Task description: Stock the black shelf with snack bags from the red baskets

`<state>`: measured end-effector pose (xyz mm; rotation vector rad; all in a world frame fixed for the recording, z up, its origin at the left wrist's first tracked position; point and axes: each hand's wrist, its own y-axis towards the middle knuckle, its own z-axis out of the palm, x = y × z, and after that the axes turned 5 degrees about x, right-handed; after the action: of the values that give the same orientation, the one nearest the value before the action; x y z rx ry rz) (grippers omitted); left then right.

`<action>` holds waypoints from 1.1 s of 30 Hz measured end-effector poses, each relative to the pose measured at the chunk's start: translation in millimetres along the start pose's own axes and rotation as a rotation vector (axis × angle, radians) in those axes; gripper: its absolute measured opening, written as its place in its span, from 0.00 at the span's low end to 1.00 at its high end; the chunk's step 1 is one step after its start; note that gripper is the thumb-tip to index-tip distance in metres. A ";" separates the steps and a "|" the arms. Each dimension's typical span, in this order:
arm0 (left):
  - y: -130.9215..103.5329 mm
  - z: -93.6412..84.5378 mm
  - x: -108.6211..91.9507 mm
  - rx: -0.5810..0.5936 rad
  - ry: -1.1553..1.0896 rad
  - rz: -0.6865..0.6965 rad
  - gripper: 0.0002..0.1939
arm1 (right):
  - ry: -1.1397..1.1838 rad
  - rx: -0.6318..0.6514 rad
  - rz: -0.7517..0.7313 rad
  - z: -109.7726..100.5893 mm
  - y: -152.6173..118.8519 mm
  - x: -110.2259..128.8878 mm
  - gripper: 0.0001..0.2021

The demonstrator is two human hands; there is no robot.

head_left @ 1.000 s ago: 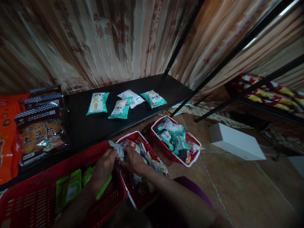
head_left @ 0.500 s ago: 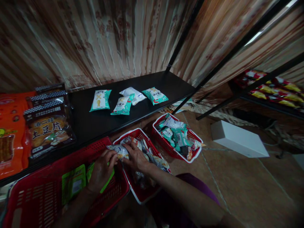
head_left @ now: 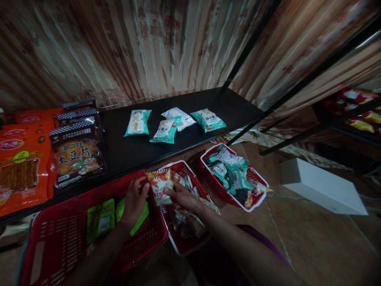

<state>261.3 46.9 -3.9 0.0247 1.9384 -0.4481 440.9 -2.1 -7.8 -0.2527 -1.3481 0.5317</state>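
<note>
Between my hands is a white and orange snack bag, its printed front turned up over the edge of the middle red basket. My right hand grips the bag's right side, thumb on its front. Curled fingers of my left hand meet the bag's left edge. Other snack packs fill the middle basket beneath my right forearm. Below my left hand, green packets lie in a larger red basket.
A black shelf carries teal and white snack bags, potato-slice packs and orange packs. Another red basket with teal bags stands on the floor. A white box lies right, past black shelf posts.
The snack bag has been turned so its orange printed front shows. My left hand's fingers have shifted to its left edge. The view has swung slightly left.
</note>
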 end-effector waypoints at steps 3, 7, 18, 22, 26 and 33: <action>1.0 -0.6 1.8 0.085 -0.199 -0.103 0.25 | 0.214 0.039 0.060 5.8 -2.0 2.5 0.28; -7.1 -2.6 -7.3 0.206 -0.310 -0.129 0.25 | 0.324 0.051 0.099 8.9 -1.9 0.8 0.29; -18.2 -13.4 -8.4 0.251 -0.532 -0.168 0.24 | 0.257 0.090 0.131 15.4 -6.9 9.1 0.28; -19.6 -18.6 -9.3 0.193 -0.500 -0.167 0.22 | 0.166 0.155 0.141 10.9 -10.7 21.8 0.31; -20.5 -23.0 -10.6 0.161 -0.473 -0.225 0.22 | 0.054 0.277 0.182 -3.5 -12.5 32.9 0.30; -29.8 -17.5 -2.0 0.408 -0.521 -0.285 0.19 | -0.006 0.248 0.179 -23.4 -9.2 31.0 0.22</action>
<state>240.0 25.2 12.6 -0.0978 1.3189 -0.9364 469.4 8.5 18.0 -0.1686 -1.2574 0.8439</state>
